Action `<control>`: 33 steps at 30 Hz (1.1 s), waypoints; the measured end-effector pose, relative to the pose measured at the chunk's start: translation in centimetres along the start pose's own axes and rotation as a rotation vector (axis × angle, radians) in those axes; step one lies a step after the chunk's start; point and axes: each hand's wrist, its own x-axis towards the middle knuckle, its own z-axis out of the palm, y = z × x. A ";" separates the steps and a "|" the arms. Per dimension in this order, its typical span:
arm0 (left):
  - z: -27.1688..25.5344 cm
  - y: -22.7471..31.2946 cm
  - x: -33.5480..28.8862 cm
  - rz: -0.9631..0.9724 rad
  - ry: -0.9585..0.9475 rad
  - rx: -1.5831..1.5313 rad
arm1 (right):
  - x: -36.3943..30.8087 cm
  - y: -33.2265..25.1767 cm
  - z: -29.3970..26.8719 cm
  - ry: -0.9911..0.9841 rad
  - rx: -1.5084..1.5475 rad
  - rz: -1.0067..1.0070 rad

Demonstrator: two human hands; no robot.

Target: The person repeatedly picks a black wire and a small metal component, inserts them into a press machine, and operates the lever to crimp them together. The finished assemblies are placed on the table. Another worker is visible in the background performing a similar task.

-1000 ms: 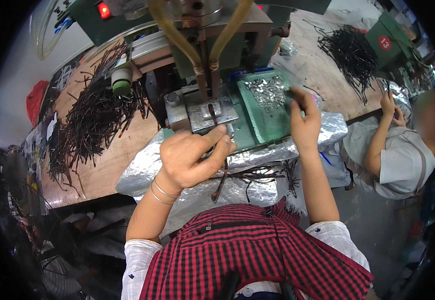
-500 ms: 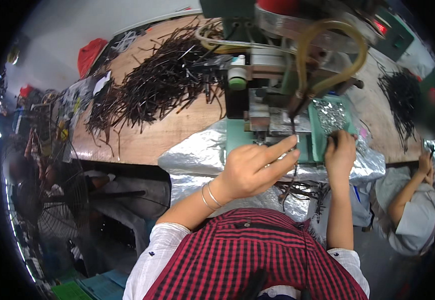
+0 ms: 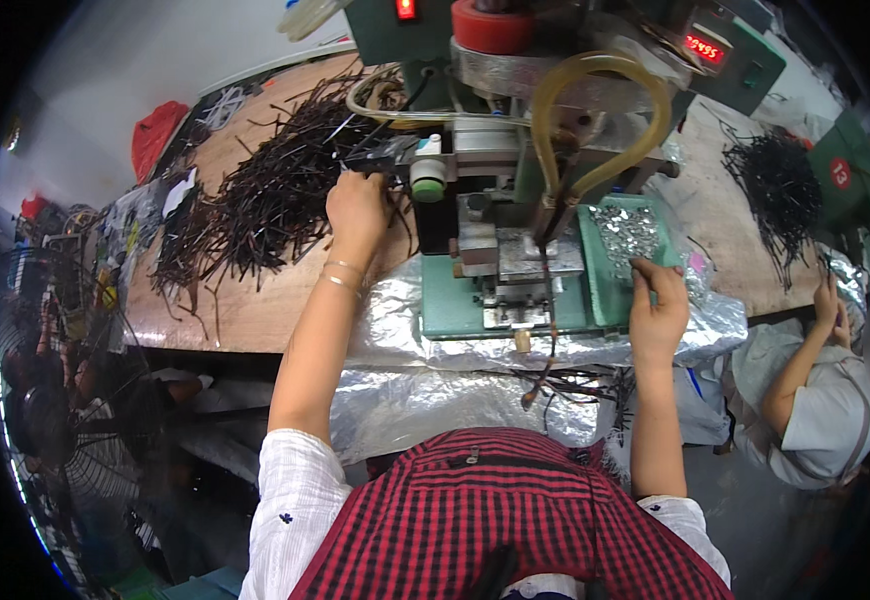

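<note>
A: Where does the dark strand (image 3: 553,330) lie?

B: Across the machine's metal block (image 3: 527,262), its lower end hanging past the bench's (image 3: 260,312) front edge.

A: How would it handle?

B: Probably light and springy, likelier to bend than break. Mid-length seems the best hold, clear of the block.

A: And the hands?

B: The left hand (image 3: 358,212) reaches into the strand pile (image 3: 290,180) toward the bench's back left, fingers bunched; any grip is hidden. The right hand (image 3: 659,312) curls at the tray's (image 3: 591,290) front right corner, near silvery metal chips (image 3: 627,235); whether it pinches one, the view cannot tell.

A: Any writing?

B: Red digits glow on a display (image 3: 703,47); a red disc (image 3: 840,173) bears white numerals.
</note>
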 end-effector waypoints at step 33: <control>-17.5 9.8 -1.9 0.242 0.502 -1.501 | 3.3 -13.6 -0.1 -0.243 1.129 0.278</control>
